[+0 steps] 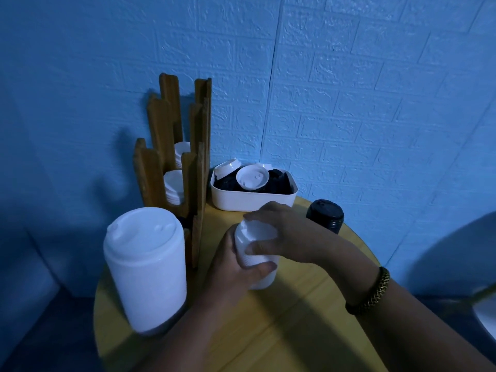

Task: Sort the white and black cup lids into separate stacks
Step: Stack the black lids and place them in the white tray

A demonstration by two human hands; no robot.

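A short stack of white lids (256,247) stands on the round wooden table (308,304), near its middle. My left hand (233,269) grips the stack's side from the left. From the right, my right hand (281,232) curls over its top, thumb against the front. A tall stack of white lids (146,267) stands at the near left. A stack of black lids (325,215) sits at the far right of the table. The white bin (253,202) at the back holds mixed black and white lids (252,177).
A wooden lid rack (171,157) stands at the back left with white lids in its slots. Blue brick-pattern walls meet in a corner behind the table. A pale rounded object (483,291) lies off the table at the right edge.
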